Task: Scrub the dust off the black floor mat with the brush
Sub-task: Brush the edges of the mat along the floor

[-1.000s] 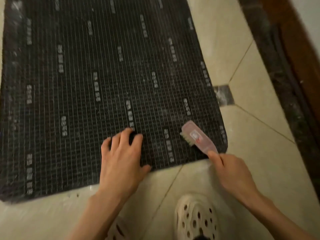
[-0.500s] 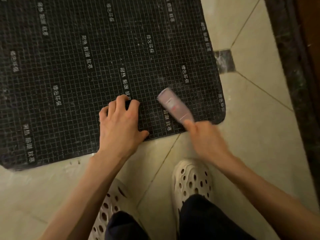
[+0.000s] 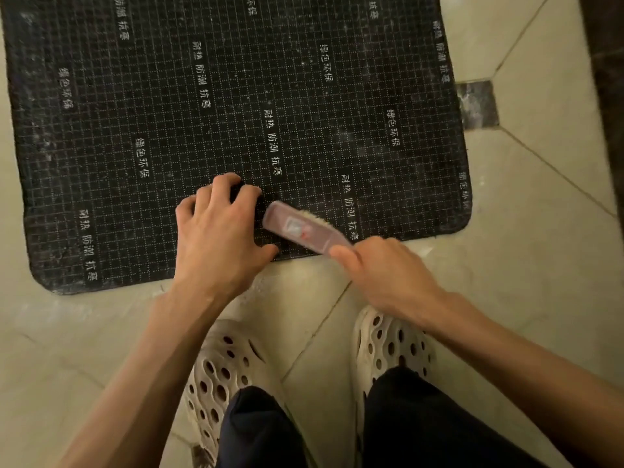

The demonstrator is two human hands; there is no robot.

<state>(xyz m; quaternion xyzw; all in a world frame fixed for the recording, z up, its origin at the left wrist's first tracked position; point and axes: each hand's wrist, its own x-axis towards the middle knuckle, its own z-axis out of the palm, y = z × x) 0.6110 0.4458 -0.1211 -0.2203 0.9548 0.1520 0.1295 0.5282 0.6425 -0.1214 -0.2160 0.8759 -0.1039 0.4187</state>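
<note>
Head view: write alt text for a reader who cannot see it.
A person's right hand holds a pinkish brush, bristles down on the near edge of a black floor mat with a white grid and printed characters, while the left hand rests on the mat beside it. Below, cream perforated clogs stand on beige tiled floor.

The left hand (image 3: pixel 219 238) presses fingertips-down on the near edge of the black floor mat (image 3: pixel 169 113), which lies on pale floor tiles (image 3: pixel 540 248). The right hand (image 3: pixel 388 275) grips a pink scrubbing brush (image 3: pixel 302 229), bristles on the mat just beside the left hand. Two perforated cream clogs (image 3: pixel 226 369) stand below.
</note>
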